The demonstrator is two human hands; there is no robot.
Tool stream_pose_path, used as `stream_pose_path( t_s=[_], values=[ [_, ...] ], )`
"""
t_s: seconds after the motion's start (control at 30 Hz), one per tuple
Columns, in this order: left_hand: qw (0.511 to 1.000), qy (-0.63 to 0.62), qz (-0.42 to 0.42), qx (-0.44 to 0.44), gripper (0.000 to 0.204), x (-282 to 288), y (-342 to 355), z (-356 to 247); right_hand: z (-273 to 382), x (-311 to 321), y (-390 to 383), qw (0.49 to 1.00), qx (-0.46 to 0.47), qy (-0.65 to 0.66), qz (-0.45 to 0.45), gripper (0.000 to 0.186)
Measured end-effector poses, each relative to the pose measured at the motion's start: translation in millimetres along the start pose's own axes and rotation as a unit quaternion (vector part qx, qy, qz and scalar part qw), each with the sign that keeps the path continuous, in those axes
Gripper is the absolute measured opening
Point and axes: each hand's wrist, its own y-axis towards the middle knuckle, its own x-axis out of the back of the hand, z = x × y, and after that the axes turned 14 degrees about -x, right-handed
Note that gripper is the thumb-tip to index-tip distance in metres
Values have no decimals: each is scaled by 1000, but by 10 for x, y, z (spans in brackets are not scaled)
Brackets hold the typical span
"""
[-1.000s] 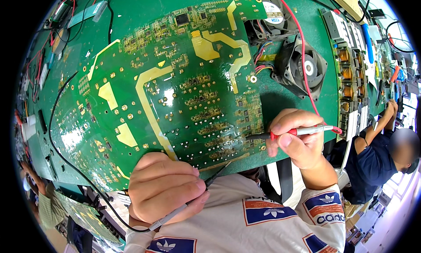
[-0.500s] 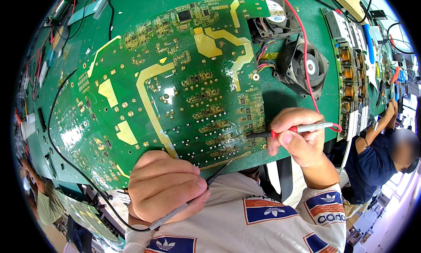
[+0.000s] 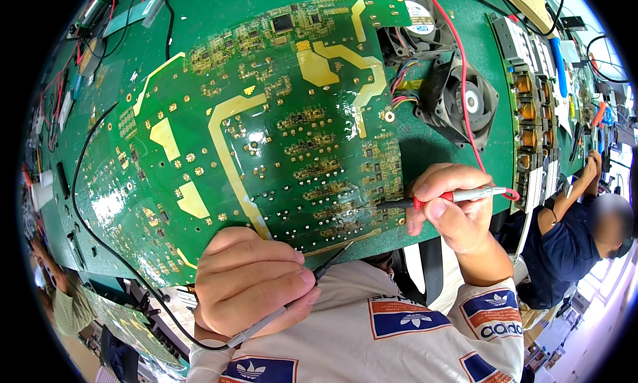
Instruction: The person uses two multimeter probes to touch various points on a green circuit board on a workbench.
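Observation:
A large green circuit board (image 3: 193,100) lies in front of me, with rows of solder points and broad bare-metal strips. My left hand (image 3: 256,283) lies at its near edge, fingers closed around a black test probe (image 3: 329,262). That probe's tip points up and right, close to the board's near edge. In a pinch, my right hand (image 3: 455,207) holds a red test probe (image 3: 458,195) with a grey end. Its dark tip points left over the board's near right part; whether it touches a solder point I cannot tell.
Two black fans (image 3: 465,98) sit beyond the board's right side, with a red lead (image 3: 460,57) passing over them. A black lead (image 3: 83,213) loops along the left. Boards with copper coils (image 3: 527,110) stand at the right. One person (image 3: 565,250) sits at the far right.
The board has shifted very slightly to the right. Both hands keep their grip on the probes and have barely moved.

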Motion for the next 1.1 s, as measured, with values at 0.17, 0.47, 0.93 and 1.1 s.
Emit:
stream_pose_path(
  t_s=[0.17,0.47,0.93,1.1],
  values=[
    [1000,2,-1,-3,24,1,-3,2,-7,-7,7,1000,1,3,-2,11],
    [1000,4,-2,-7,23,0,5,9,-12,-13,4,1000,3,7,-3,11],
    [1000,5,9,5,23,5,4,3,-21,-10,9,999,31,-39,-6,9],
    [1000,7,8,4,23,10,12,-6,30,-22,21,1000,-4,-23,-9,10]
  ],
)
